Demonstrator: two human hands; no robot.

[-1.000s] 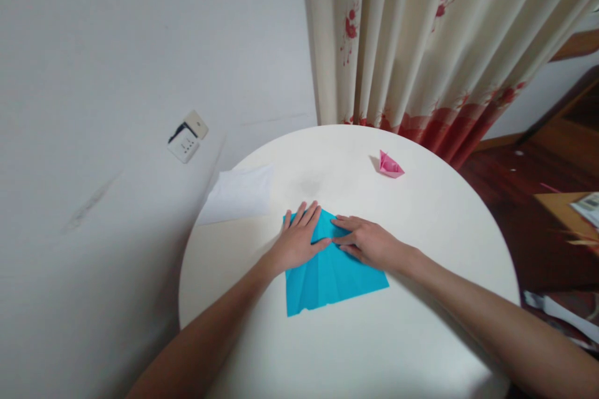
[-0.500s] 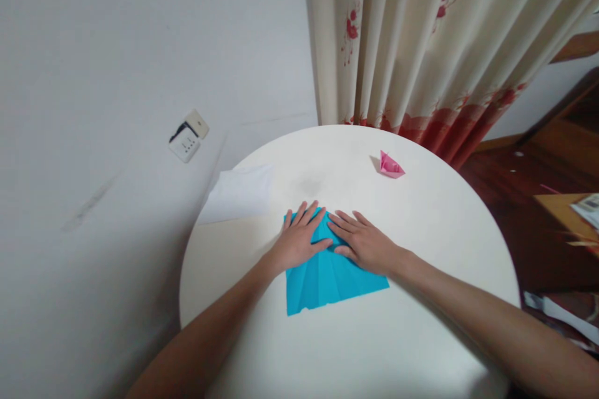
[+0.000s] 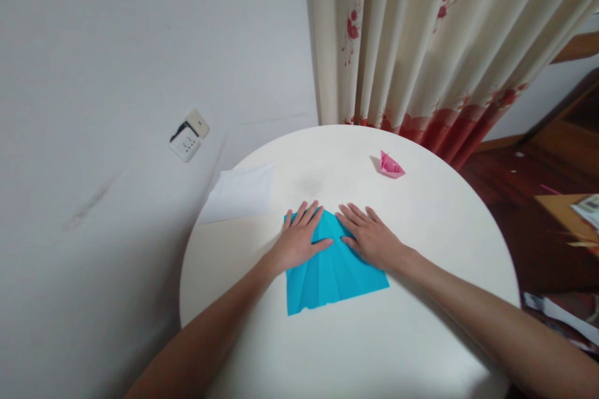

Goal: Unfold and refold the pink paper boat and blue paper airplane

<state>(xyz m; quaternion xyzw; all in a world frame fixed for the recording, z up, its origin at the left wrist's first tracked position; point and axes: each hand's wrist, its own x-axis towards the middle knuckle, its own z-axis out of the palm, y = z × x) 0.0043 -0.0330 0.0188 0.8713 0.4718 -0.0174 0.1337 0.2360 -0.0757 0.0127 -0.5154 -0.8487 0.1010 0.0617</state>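
A creased sheet of blue paper (image 3: 334, 280) lies flat on the white round table (image 3: 421, 324), its near edge slightly torn. My left hand (image 3: 299, 238) rests palm down on its left part, fingers spread and thumb pointing right. On the right part lies my right hand (image 3: 369, 237), also flat, with its fingertips by the paper's far edge. Both hands hide portions of the sheet. Several fold lines fan out across it from the far edge toward me.
A pink folded paper boat (image 3: 391, 166) sits at the table's far right. White paper (image 3: 238, 193) lies at the left rim, beside the wall with a socket (image 3: 186, 143). Behind the table hangs a cream and red curtain (image 3: 397, 43).
My right hand has slid a little to the right and away from me over the blue paper, uncovering more of its middle. My left hand has hardly moved.
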